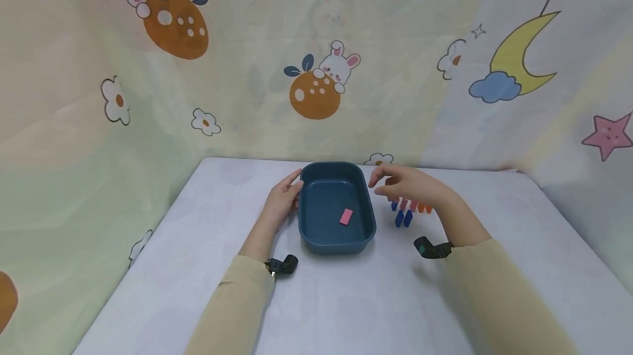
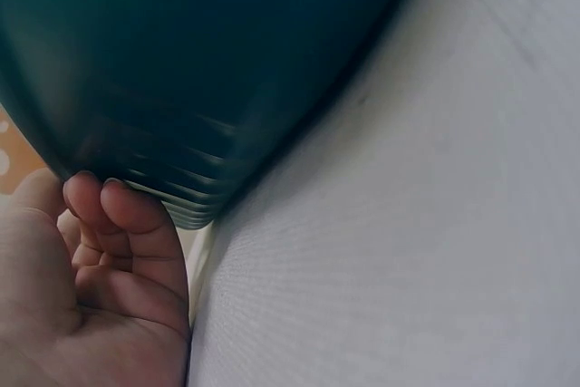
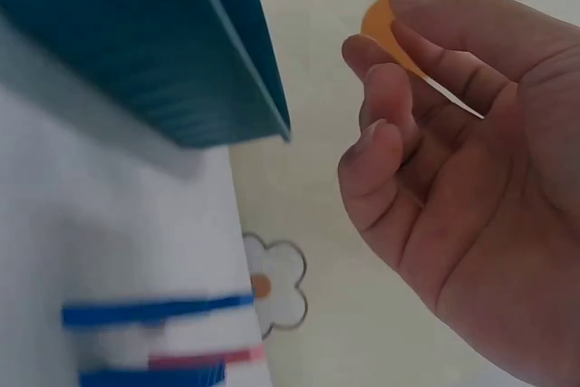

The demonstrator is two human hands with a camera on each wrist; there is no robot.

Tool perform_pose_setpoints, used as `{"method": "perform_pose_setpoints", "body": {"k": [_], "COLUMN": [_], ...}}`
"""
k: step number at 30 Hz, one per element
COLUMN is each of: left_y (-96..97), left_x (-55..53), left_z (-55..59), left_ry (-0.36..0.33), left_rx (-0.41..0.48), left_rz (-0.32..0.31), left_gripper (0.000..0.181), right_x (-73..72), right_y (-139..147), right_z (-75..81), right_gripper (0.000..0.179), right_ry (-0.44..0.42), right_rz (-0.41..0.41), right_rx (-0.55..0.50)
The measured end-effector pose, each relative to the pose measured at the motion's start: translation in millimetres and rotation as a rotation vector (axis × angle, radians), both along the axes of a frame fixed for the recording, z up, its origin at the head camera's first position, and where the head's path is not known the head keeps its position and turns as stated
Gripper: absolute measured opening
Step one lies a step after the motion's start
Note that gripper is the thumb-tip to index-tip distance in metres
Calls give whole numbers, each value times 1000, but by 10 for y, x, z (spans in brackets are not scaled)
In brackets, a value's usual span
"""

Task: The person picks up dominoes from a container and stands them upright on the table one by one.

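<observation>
A dark teal plastic bin [image 1: 309,223] stands on the table with one flat pink rectangular block [image 1: 346,216] lying inside. My left hand [image 1: 283,200] is at the bin's left side; in the left wrist view its bent fingertips [image 2: 136,208] touch the outer wall near the rim. Over the table just right of the bin, my right hand [image 1: 412,183] hangs with loosely bent fingers and holds nothing. In the right wrist view, a gap shows between its thumb and fingertips. Beneath it stand small blue blocks [image 1: 399,218], pink blocks [image 1: 403,204] and orange blocks [image 1: 421,208], partly hidden by the hand.
A white cloth covers the table [image 1: 346,300]. Printed curtains [image 1: 247,69] with rabbits, flowers and a moon rise behind and beside it. A black wrist camera [image 1: 282,265] sits on the left wrist and another black camera [image 1: 432,248] on the right.
</observation>
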State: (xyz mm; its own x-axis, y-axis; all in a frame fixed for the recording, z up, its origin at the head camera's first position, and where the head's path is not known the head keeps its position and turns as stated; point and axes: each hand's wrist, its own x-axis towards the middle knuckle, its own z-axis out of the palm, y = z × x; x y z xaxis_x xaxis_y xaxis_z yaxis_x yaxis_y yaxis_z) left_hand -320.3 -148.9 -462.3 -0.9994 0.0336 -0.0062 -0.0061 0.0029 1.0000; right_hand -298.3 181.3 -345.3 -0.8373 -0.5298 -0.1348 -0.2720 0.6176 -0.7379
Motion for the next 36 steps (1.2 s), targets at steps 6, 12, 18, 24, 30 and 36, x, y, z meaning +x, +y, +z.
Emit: {"method": "perform_pose_setpoints", "body": {"k": [6,12,18,24,30,36], "left_y": [1,-16,-16,-4,-15,-45], "left_x": [21,5,-15,-12,-24,-29], "left_z": [2,-7,-21,-18,-16,-19], "left_ry": [-4,10,16,28,15,14], "left_rx": [-10,-7,2,8,-17,-18], "left_rz": [0,1,-14,-13,-18,-16], "left_gripper": [43,42,44,44,42,43], "right_x": [-167,-325,-419,-452,-486,-514], "right_y": [-403,-792,-1060,-1213,-1258,-1245], "right_z": [56,8,-137,-344,-453,-496], "right_gripper": [17,21,23,24,19,19], "right_ry": [-33,-98,-182,-317,-322,-200], "right_rz": [159,269,268,212,177,176], "right_rx": [47,109,212,300,210,74]}}
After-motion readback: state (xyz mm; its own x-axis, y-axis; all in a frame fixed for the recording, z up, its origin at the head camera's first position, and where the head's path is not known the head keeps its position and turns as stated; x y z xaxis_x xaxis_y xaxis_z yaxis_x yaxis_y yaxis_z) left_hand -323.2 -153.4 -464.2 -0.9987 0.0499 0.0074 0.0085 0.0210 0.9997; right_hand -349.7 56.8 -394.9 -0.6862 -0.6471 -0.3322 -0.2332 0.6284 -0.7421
